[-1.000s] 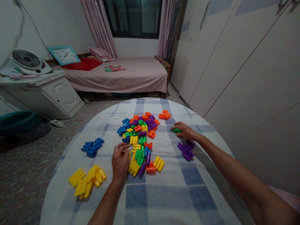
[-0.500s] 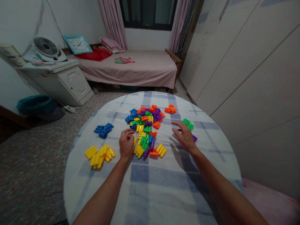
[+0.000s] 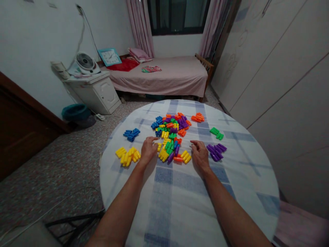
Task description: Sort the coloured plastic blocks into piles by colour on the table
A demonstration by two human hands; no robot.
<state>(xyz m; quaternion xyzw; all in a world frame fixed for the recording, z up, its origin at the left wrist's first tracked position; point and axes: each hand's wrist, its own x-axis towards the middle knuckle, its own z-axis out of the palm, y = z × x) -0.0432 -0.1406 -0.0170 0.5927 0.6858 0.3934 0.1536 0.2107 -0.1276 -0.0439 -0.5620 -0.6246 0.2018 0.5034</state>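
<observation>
A mixed pile of plastic toy blocks, in yellow, green, blue, purple and orange, spreads over the middle of the table. At its left edge is my left hand, fingers apart and stretched toward a yellow block; contact cannot be made out. To the right of the pile my right hand is low over the cloth with its index finger extended, and nothing shows in it. A yellow block lies just left of that hand, and a group of purple blocks lies just right of it.
Separate groups of blue blocks, yellow blocks, green blocks and orange blocks surround the pile. They lie on a round table with a checked cloth. A bed stands behind, with a cabinet at left.
The view has swung left, so the scene sits further right. My right hand has moved left toward the pile, uncovering the purple group. My left hand remains by the pile's left edge.
</observation>
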